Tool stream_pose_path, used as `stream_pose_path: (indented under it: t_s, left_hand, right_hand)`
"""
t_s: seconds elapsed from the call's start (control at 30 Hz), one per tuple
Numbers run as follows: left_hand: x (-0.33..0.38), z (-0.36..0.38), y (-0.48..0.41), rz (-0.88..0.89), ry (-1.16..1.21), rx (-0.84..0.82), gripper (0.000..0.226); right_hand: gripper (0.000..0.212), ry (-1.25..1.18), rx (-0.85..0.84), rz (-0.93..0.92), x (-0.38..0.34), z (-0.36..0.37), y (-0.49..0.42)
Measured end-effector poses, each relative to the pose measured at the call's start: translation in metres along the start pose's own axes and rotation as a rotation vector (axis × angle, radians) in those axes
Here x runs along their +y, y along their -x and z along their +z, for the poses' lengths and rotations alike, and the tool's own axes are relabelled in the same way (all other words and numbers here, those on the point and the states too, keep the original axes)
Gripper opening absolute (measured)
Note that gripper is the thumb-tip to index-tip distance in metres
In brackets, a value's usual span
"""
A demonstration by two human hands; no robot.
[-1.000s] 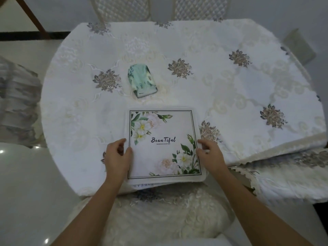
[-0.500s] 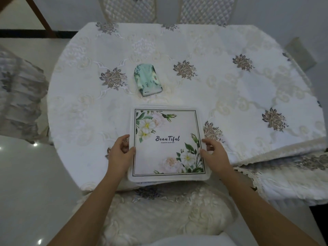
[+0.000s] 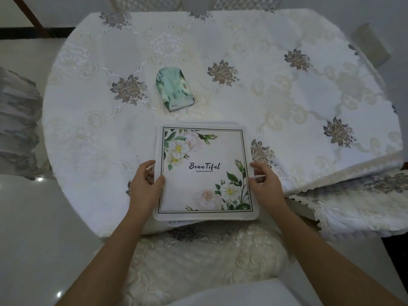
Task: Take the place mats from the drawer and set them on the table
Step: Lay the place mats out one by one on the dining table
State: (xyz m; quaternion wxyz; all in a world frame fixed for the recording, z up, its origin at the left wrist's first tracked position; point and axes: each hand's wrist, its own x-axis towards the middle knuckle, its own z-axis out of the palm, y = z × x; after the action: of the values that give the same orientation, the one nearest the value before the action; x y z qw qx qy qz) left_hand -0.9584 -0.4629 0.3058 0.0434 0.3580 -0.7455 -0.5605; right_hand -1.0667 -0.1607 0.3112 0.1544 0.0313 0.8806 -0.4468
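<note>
A stack of square white place mats (image 3: 205,173), the top one printed with flowers and the word "Beautiful", lies at the near edge of the round table (image 3: 309,102). The stack slightly overhangs that edge. My left hand (image 3: 145,186) grips the stack's left side, thumb on top and fingers curled round the edge. On the right side my right hand (image 3: 265,184) holds the stack the same way, fingers curled at its edge. The lower mats show only as thin edges under the top one.
A green patterned phone (image 3: 174,88) lies face down beyond the mats. A cushioned chair (image 3: 198,257) stands directly under my arms. Another cushioned chair (image 3: 362,208) is at the right, a draped one (image 3: 17,120) at the left, and two quilted chair backs (image 3: 145,3) are at the far side.
Both hands keep hold of the stack's sides and slide it a little farther onto the table. The view has shifted slightly.
</note>
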Motion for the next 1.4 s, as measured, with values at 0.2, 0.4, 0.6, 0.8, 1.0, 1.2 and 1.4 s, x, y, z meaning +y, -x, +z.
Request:
stream_pose_path:
  t_s: [0.2, 0.4, 0.6, 0.8, 1.0, 1.2, 1.4]
  left_hand:
    - [0.018, -0.002, 0.002, 0.012, 0.017, 0.01, 0.039]
    - [0.061, 0.005, 0.025, 0.051, 0.091, -0.014, 0.031]
    - [0.115, 0.055, 0.076, 0.173, 0.112, -0.131, 0.033]
    - [0.158, 0.142, 0.175, 0.372, 0.102, -0.335, 0.036]
    - [0.156, 0.243, 0.289, 0.459, -0.01, -0.6, 0.036]
    - [0.157, 0.337, 0.397, 0.509, -0.093, -0.855, 0.036]
    - [0.175, 0.413, 0.451, 0.582, -0.152, -1.036, 0.034]
  right_hand:
    - [0.04, -0.03, 0.028, 0.007, -0.005, -0.007, 0.004]
    - [0.039, -0.117, 0.156, -0.066, -0.018, -0.05, 0.025]
    - [0.036, -0.241, 0.346, -0.084, 0.004, -0.138, 0.08]
    - [0.036, -0.389, 0.56, -0.046, 0.072, -0.24, 0.18]
    - [0.037, -0.452, 0.793, 0.075, 0.181, -0.31, 0.305]
    - [0.036, -0.531, 1.056, 0.238, 0.261, -0.352, 0.415]
    - [0.038, -0.561, 1.254, 0.336, 0.306, -0.375, 0.457]
